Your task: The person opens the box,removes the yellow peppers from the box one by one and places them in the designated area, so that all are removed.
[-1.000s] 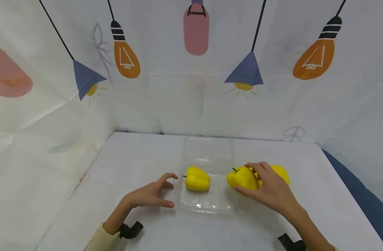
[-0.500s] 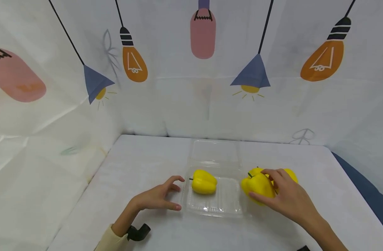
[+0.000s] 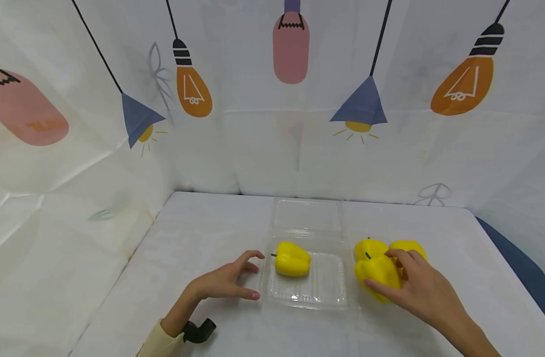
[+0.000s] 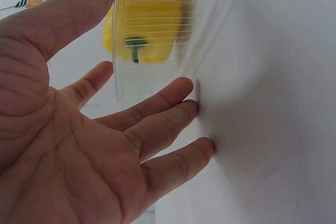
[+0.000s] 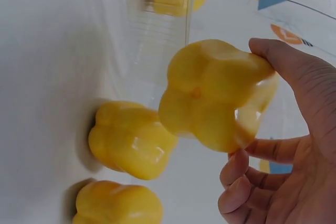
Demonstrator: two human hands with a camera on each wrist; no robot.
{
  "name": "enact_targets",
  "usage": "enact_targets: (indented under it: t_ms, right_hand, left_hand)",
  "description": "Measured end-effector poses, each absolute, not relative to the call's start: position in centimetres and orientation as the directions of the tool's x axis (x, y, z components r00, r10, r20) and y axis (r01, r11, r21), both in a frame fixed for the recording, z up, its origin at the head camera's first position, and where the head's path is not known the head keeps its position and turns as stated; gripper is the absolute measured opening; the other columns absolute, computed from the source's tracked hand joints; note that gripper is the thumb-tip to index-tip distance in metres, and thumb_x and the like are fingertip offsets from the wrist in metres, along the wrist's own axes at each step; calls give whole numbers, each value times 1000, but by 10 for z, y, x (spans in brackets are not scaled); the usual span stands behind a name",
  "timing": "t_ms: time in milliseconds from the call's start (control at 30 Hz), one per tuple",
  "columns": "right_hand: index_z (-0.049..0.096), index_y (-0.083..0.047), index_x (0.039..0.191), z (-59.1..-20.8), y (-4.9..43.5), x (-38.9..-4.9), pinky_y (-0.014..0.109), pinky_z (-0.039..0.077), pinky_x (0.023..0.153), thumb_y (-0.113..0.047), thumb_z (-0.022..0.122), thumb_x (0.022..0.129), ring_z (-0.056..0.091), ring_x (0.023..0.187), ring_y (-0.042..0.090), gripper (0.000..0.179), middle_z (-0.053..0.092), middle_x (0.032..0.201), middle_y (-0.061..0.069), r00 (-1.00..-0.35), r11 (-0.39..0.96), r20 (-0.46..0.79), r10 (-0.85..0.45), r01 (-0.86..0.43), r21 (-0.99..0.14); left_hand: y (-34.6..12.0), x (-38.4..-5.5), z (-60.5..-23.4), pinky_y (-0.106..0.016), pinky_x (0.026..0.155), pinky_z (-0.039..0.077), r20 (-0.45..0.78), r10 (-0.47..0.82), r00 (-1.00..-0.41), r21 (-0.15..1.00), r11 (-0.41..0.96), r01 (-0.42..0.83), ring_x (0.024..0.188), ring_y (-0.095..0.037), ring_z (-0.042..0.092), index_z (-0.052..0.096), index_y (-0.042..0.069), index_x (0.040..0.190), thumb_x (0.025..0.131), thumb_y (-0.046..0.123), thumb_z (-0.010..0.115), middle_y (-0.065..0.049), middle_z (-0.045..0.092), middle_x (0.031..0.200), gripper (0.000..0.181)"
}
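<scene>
A yellow bell pepper (image 3: 378,272) is pinched between the thumb and fingertips of my right hand (image 3: 421,292). In the right wrist view its lobed underside (image 5: 197,93) faces the camera, raised off the table. Close by stand a second yellow pepper (image 5: 131,140) and a third (image 5: 118,203). Another pepper (image 3: 292,259) lies on its side in a clear plastic clamshell box (image 3: 326,280), its green stem toward the left. My left hand (image 3: 229,280) is at the box's left side, fingers spread and slightly bent; whether it touches the wall I cannot tell.
The box's lid (image 3: 307,214) lies folded back toward the rear of the white table (image 3: 218,220). A white sheet (image 3: 254,148) printed with lamps hangs behind and to the left. Dark blue cloth (image 3: 513,248) shows past the right edge.
My right hand has carried the pepper rightward and nearer to me, away from the box, uncovering the pepper behind it. The left hand stays beside the box. The head view has shifted slightly.
</scene>
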State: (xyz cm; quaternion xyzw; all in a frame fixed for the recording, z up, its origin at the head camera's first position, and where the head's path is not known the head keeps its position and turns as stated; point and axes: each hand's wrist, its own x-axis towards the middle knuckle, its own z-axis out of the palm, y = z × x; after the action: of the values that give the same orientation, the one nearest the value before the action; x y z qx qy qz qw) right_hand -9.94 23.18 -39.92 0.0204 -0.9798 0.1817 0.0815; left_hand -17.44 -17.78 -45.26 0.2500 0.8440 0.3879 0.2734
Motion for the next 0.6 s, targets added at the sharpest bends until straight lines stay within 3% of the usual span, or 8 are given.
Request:
enact_targets:
  t_ms: [300,600]
  right_hand:
    - [53,-2,117,-401,236,-96,36,45,59,-82,60,61,48,70,20,98,54,92,11,-999,954,-19,45,49,-294]
    - [50,0,118,-402,240,-98,32,39,56,-84,56,63,46,68,21,101,52,87,8,-983,953,-165,81,125,-277]
  left_hand:
    - [-176,-174,-451,-59,101,31,-275,631,-726,793,576,200,124,-29,44,24,31,139,78,37,77,-6,54,128,81]
    - [-176,-173,-450,-58,101,31,-274,630,-727,795,574,198,124,-28,44,24,30,139,78,37,77,-6,54,127,81]
